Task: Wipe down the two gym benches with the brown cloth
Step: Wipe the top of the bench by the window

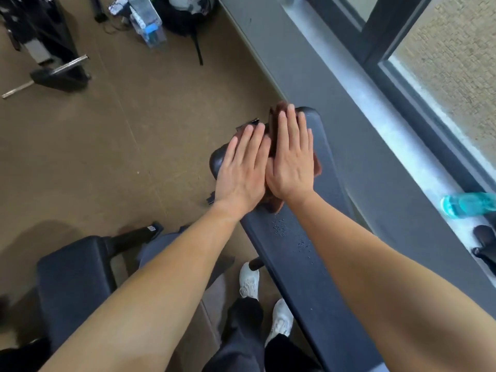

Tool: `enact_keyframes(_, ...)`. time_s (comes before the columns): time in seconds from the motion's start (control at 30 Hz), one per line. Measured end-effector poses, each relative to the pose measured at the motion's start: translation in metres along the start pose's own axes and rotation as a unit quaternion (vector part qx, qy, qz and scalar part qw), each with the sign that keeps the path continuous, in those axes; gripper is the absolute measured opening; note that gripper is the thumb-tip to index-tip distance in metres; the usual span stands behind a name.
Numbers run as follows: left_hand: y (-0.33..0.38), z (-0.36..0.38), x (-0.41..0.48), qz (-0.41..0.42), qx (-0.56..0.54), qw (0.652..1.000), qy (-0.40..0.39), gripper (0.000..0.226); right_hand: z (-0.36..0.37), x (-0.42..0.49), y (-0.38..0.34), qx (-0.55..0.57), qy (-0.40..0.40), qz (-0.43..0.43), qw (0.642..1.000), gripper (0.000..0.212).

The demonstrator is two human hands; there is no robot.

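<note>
A long black gym bench (pixel 298 259) runs from the lower right up to the middle of the view, beside the window wall. The brown cloth (pixel 274 135) lies on its far end. My left hand (pixel 241 170) and my right hand (pixel 291 162) press flat on the cloth side by side, fingers straight and pointing away from me. The hands hide most of the cloth; its edges show above, between and below them. Water droplets (pixel 280 228) sit on the pad just behind my wrists. A second black bench (pixel 69 269) stands at the lower left.
A grey sill (pixel 418 162) along the window holds a teal bottle (pixel 467 204) and dark items at the right edge. A weight bar with a plate (pixel 57 69) lies on the brown floor at upper left. Bags and clear bottles (pixel 146 21) sit at the top. My white shoes (pixel 249 281) stand between the benches.
</note>
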State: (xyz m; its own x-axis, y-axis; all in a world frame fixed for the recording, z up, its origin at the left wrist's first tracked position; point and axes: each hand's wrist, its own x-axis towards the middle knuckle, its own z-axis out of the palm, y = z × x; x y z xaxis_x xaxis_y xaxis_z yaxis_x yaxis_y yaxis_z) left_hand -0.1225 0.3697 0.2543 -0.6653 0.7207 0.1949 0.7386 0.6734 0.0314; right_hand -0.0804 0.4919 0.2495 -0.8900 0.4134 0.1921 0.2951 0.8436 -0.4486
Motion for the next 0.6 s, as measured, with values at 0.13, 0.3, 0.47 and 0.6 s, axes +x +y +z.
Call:
enact_keyframes(0.13, 0.006, 0.015, 0.001, -0.020, 0.020, 0.999, 0.030, 0.050, 0.014, 0.005, 0.012, 0.019, 0.047, -0.068, 0.996, 0.057)
enact_keyframes(0.3, 0.031, 0.026, 0.030, 0.041, 0.017, 0.996, 0.079, 0.047, 0.016, 0.017, 0.059, 0.018, 0.128, -0.064, 0.990, 0.048)
enact_keyframes(0.47, 0.046, 0.025, 0.060, 0.075, -0.018, 0.996, 0.054, 0.050, 0.011, 0.023, 0.068, 0.077, 0.155, 0.064, 0.983, 0.055)
enact_keyframes(0.6, 0.011, 0.014, 0.010, 0.054, -0.003, 0.997, 0.053, 0.053, 0.024, 0.000, 0.026, 0.036, 0.145, -0.009, 0.989, 0.053)
